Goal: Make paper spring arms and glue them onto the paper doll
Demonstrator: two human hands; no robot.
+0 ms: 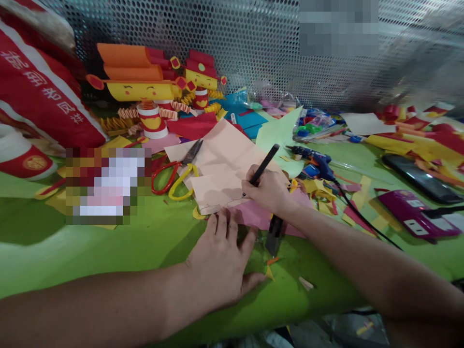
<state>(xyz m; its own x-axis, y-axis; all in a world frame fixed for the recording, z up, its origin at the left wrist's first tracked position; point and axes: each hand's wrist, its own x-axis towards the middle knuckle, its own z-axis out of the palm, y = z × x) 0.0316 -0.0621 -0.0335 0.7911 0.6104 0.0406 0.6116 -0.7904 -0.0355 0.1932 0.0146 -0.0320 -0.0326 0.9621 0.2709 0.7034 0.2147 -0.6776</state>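
Note:
My right hand [268, 191] is closed around a black pen [267, 162], its tip down on a pale peach sheet of paper [217, 191]. A thin drawn line shows along the sheet's lower part. Fingers spread, my left hand [221, 256] lies flat with its fingertips at the sheet's lower edge. Under that sheet are larger peach paper [228, 145] and pink paper [250, 216]. Scissors [177, 176] with one red and one yellow handle lie left of the sheet, blades pointing away. A box cutter [274, 236] rests between my two forearms.
Paper figures [148, 92] on paper cups stand at the back left. A blue glue gun [315, 159], paper scraps [321, 191], a purple power socket [416, 212] and a black phone [420, 176] lie on the right. A perforated metal panel [253, 43] closes off the back.

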